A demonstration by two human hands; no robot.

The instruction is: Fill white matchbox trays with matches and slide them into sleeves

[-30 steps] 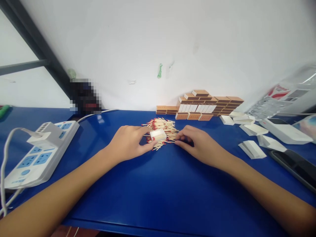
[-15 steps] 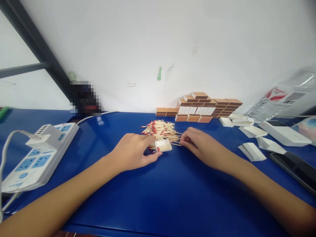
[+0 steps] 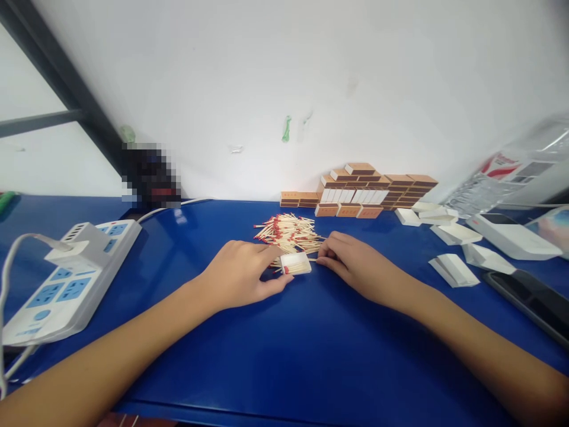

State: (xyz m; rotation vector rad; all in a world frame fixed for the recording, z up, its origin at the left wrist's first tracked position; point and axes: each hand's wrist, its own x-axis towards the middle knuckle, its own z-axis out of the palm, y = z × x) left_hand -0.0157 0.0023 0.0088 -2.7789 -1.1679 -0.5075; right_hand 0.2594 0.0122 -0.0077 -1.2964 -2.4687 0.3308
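A pile of red-tipped matches (image 3: pixel 288 233) lies on the blue table (image 3: pixel 275 350) in the middle. Just in front of it sits a small white matchbox tray (image 3: pixel 296 263) with matches in it. My left hand (image 3: pixel 242 274) holds that tray between thumb and fingers at its left side. My right hand (image 3: pixel 355 264) rests to the tray's right, fingers pinched together at the tray's edge on what looks like matches; I cannot make them out clearly.
Brown and white matchboxes (image 3: pixel 364 190) are stacked against the wall. Loose white trays and sleeves (image 3: pixel 453 270) lie at the right, beside a white box (image 3: pixel 511 237) and a dark phone (image 3: pixel 533 299). A white power strip (image 3: pixel 66 279) with cable sits left.
The white tray moved from on top of the match pile toward me, down onto the table in front of it. My right hand followed and closed in on the tray's right edge.
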